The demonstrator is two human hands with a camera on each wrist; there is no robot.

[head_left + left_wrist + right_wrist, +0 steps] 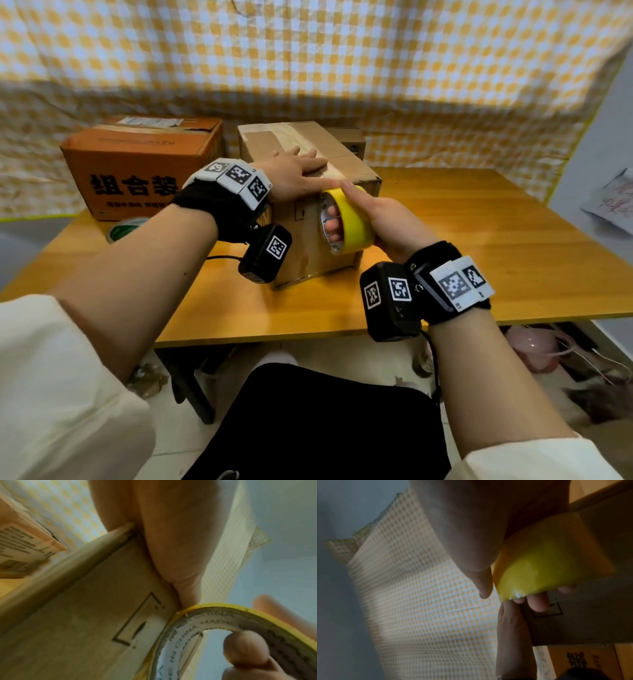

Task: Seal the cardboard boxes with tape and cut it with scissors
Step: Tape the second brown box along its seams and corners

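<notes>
A brown cardboard box point(308, 219) stands mid-table, with a tape strip point(337, 169) along its top seam. My left hand point(298, 166) lies flat on the box top, fingers straight, thumb stretched along the front top edge. My right hand point(376, 216) grips a yellow tape roll point(349, 219) against the box's front face just under that edge; several fingers go through the core and the index finger lies over the top. The left wrist view shows the roll point(197, 616) against the box side point(85, 615). The right wrist view shows the roll point(539, 563). No scissors are in view.
An orange printed box point(137, 164) stands at the back left of the wooden table point(479, 240). A green tape roll point(125, 228) lies in front of it, beside my left forearm. A smaller box point(349, 138) sits behind the brown one. Checked cloth hangs behind.
</notes>
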